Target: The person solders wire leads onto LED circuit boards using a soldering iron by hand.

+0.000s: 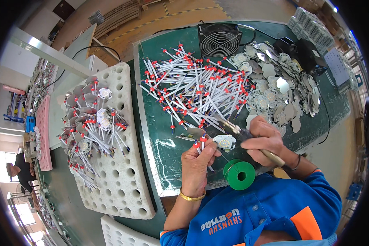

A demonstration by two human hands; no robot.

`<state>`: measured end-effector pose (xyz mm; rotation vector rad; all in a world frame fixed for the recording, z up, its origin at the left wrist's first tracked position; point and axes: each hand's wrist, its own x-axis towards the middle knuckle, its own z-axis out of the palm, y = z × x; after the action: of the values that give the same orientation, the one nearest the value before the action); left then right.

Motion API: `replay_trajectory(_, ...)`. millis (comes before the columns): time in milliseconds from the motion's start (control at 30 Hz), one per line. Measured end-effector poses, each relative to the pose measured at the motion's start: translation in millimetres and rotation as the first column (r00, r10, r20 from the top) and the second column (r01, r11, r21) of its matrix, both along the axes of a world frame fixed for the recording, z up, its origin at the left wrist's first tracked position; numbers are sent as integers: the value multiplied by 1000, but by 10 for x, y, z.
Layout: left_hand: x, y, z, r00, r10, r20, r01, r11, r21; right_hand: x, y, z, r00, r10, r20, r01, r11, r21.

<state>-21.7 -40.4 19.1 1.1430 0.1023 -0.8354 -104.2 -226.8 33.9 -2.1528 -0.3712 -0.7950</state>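
Note:
My left hand (197, 164) pinches short white cables (203, 139) with red rings near the table's front edge. From a green spool (228, 170), a thin solder wire runs up toward those fingers. My right hand (264, 141) is wrapped round a slim tool that looks like a soldering iron (273, 157). Its metal front points up and left, above the cable pile, and is somewhat blurred. Between the two hands lies a small white LED board (224, 142). A grey metal disc (196, 132) is just beyond my left fingers.
Loose red-ringed cables (192, 86) cover the middle of the green table (151, 135). Silvery LED boards (281, 84) are heaped at right, beside a black box (311, 55). A fan (220, 40) stands at the back. At left, a white perforated foam tray (123, 180) holds wired boards.

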Motion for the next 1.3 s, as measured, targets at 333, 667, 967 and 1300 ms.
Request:
replay_trajectory(333, 8, -9, 28, 987, -163, 13, 163, 982, -97, 19, 191, -1, 993, -84, -77, 95, 982, 161)
replay_trajectory(667, 17, -47, -158, 960, -235, 155, 266, 937, -227, -37, 247, 39, 968, 30, -248, 74, 913, 400)
replay_trajectory(967, -46, -143, -302, 988, -157, 10, 156, 965, -210, 54, 167, -196, 963, -235, -131, 257, 949, 183)
replay_trajectory(1300, 203, 136, -244, 998, -68, -9, 61, 935, -351, -199, -399, -275, 881, -432, -191, 365, 880, -304)
